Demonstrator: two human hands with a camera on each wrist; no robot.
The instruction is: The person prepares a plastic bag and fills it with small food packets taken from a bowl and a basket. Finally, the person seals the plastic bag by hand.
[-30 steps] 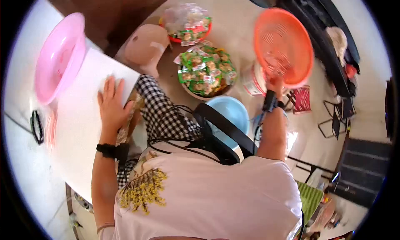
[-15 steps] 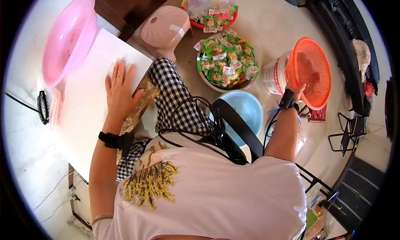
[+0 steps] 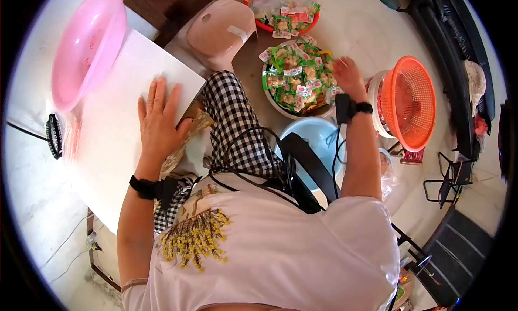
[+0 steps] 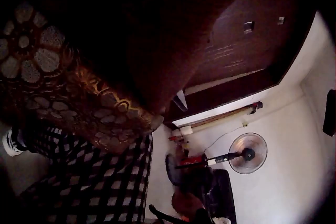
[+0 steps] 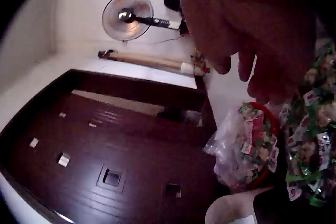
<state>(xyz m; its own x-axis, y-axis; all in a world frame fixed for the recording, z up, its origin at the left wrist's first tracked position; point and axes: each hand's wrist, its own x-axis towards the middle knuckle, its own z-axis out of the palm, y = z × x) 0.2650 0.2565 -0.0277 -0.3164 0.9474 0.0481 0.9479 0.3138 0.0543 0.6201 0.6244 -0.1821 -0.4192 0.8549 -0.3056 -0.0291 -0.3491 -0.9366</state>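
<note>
My left hand (image 3: pixel 159 121) rests palm down on the white tabletop (image 3: pixel 116 165), fingers spread and thumb past its edge. In the head view my right hand (image 3: pixel 348 76) hovers at the right rim of a basin heaped with small green-and-clear snack packets (image 3: pixel 299 76). Its fingers hang loosely with nothing held, as the right wrist view also shows beside the packets (image 5: pixel 310 145). To the right of this hand an orange colander (image 3: pixel 413 103) is tilted on its side against a white bucket (image 3: pixel 380 108).
A light blue basin (image 3: pixel 310 149) stands below the packet basin. Behind are a red basket (image 3: pixel 313 26) with more packets and a pinkish stool (image 3: pixel 221 30). A pink basin (image 3: pixel 81 46) leans at the table's far left. Black cables (image 3: pixel 259 130) cross my lap.
My right hand has let go of the orange colander, leaving it by the bucket, and moved left to the packet basin. The left hand stays on the table.
</note>
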